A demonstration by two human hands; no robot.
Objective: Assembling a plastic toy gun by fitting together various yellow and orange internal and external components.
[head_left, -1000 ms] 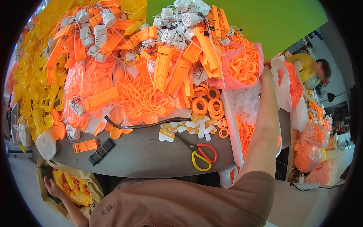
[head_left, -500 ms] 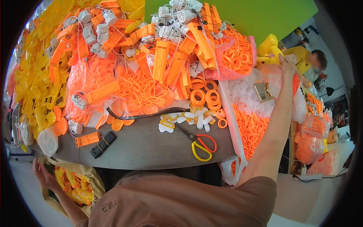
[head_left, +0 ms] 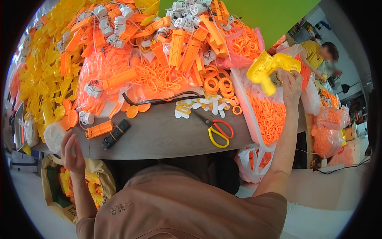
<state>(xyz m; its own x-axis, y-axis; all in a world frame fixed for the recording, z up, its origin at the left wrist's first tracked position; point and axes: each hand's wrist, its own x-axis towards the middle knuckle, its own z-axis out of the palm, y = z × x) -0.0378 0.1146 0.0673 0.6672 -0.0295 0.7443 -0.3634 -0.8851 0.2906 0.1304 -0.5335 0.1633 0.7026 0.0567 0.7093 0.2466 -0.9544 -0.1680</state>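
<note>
At the right, over the bags of small parts, my right hand [head_left: 291,85] grips a yellow plastic toy gun body [head_left: 263,68]. Its barrel-like end points left and its handle hangs down; my fingers hide part of it. My left hand [head_left: 73,157] is raised at the table's left edge with fingers extended and nothing in it. Beside it sits a white plastic bag [head_left: 54,136]. Below that hand a brown sack [head_left: 49,187] holds several yellow and orange toy guns [head_left: 92,184]. Scissors [head_left: 218,129] with red and yellow handles lie on the grey table [head_left: 171,137].
Orange housings with white motor units [head_left: 119,24] are heaped at the back. Clear yellow shells [head_left: 47,75] pile up at the left. An orange part [head_left: 99,129], a black case [head_left: 116,134] and stickers [head_left: 217,104] lie on the table. A co-worker [head_left: 314,53] stands at far right.
My right hand has drawn the toy gun body back toward me and turned it. My left hand has risen from beside the sack to the table edge. The view has shifted slightly.
</note>
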